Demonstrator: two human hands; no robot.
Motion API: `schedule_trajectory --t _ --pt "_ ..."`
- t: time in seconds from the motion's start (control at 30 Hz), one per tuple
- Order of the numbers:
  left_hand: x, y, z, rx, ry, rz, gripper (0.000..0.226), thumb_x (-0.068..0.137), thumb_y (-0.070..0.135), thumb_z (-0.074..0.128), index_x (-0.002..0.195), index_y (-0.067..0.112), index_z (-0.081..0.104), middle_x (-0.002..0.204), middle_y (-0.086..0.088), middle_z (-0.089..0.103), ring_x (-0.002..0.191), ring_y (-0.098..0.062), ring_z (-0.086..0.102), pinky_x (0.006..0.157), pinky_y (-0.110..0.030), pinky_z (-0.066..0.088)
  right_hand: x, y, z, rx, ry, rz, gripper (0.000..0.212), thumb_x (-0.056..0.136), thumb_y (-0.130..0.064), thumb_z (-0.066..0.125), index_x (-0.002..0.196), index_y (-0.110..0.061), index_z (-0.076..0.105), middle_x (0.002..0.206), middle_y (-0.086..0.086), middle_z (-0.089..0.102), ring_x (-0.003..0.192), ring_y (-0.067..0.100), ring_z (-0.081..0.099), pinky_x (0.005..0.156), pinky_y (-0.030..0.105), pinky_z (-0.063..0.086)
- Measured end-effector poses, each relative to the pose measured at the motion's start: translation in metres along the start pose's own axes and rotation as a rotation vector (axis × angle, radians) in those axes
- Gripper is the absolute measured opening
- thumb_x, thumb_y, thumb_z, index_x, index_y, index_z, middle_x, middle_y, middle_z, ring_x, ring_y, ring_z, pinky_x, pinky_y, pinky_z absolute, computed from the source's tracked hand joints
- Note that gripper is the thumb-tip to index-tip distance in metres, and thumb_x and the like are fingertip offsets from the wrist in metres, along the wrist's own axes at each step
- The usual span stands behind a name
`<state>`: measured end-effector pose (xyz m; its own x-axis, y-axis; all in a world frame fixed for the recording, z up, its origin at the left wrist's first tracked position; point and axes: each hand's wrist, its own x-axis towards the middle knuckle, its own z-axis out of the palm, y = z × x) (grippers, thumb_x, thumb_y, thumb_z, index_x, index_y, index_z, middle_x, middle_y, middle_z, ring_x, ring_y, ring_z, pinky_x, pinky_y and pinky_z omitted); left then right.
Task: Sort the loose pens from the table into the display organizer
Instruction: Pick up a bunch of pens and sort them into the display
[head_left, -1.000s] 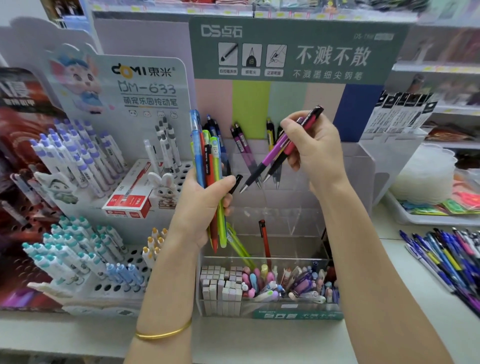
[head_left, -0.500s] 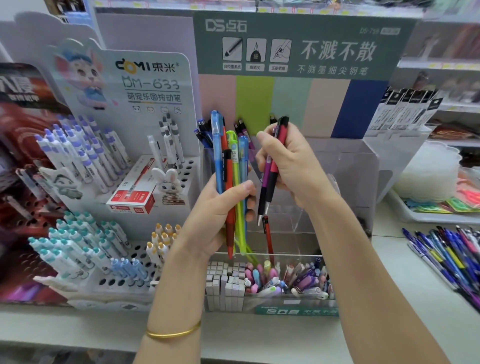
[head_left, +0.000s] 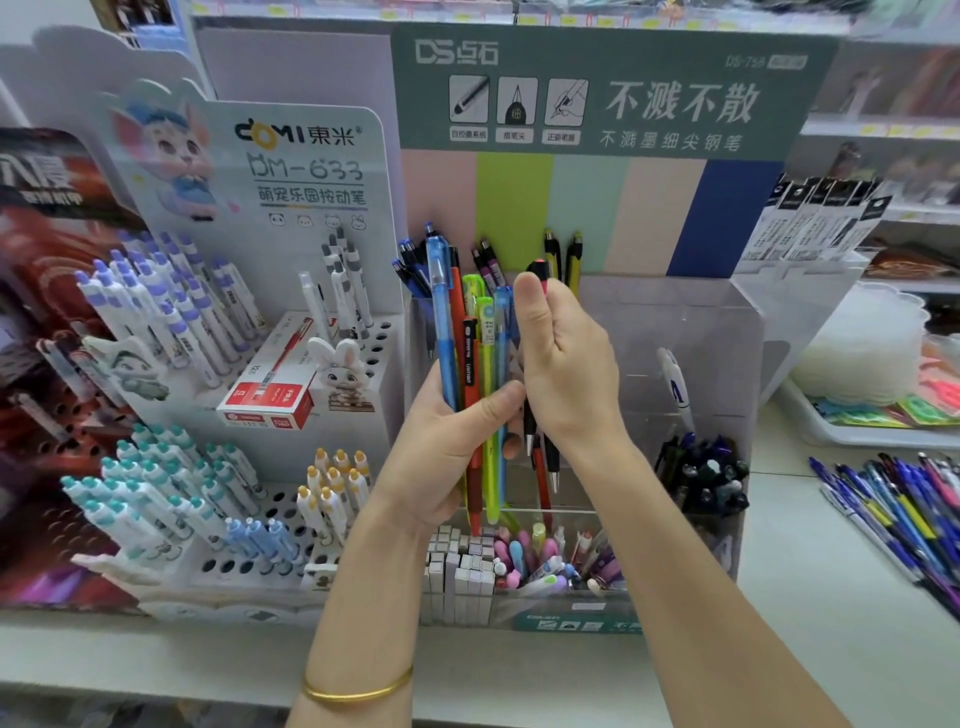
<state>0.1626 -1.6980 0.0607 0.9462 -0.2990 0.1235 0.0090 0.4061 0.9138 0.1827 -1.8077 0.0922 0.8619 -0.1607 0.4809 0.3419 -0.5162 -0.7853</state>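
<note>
- Bundle of pens (head_left: 470, 364), blue, orange and lime, upright in left grip (head_left: 457, 452); fingers curled round the barrels, thumb pressed across the front.
- Right grip (head_left: 566, 364) just beside the bundle, clamped on dark pens (head_left: 551, 460) with a pink-red top; tips down, thumb upright.
- Both grips in front of clear display organizer (head_left: 675, 322), over its middle tier.
- Back row of organizer: blue pens (head_left: 410, 260), purple pens (head_left: 485, 260), yellow pens (head_left: 563, 249), each colour in its own compartment.
- Dark capped pens (head_left: 701, 478) upright in lower right compartment; white pen (head_left: 675, 384) leaning above them.
- Erasers (head_left: 462, 571) packed in front tray.
- Loose pens (head_left: 893, 509) flat on desk (head_left: 810, 587), well right of organizer.
- Gold bangle (head_left: 358, 688) on left wrist.
- White pen stand (head_left: 234, 374) just left of organizer, red box (head_left: 270, 400) lying on it.
</note>
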Motion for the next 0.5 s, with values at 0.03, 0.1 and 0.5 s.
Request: schedule_trajectory --t 0.03,0.1,0.5 --pt "-0.001 0.001 0.0 0.017 0.01 -0.006 0.04 0.081 0.018 0.074 0.116 0.012 0.055 0.089 -0.002 0.065 0.076 -0.015 0.061 0.056 -0.026 0.051 0.0 0.001 0.0 0.028 -0.015 -0.005 0.049 0.094 -0.054 0.03 0.08 -0.01 0.047 0.063 0.001 0.053 0.061 0.018 0.054 0.063 0.044 0.05" --pt "-0.002 0.002 0.0 0.044 0.033 -0.017 0.045 0.076 0.021 0.072 0.118 0.019 0.056 0.094 0.004 0.07 0.085 -0.013 0.066 0.06 -0.024 0.053 0.0 0.003 0.0 0.115 -0.067 -0.002 0.045 0.098 -0.048 0.038 0.084 -0.006 0.047 0.072 0.014 0.058 0.068 0.03 0.058 0.065 0.051 0.052" --pt "-0.007 0.005 0.001 0.076 -0.021 -0.098 0.055 0.072 0.021 0.068 0.125 0.015 0.053 0.099 -0.006 0.074 0.084 -0.022 0.073 0.07 -0.032 0.06 0.005 0.01 -0.021 0.085 -0.207 -0.021 0.051 0.082 -0.057 0.047 0.085 -0.007 0.05 0.08 0.015 0.064 0.076 0.029 0.067 0.061 0.05 0.054"
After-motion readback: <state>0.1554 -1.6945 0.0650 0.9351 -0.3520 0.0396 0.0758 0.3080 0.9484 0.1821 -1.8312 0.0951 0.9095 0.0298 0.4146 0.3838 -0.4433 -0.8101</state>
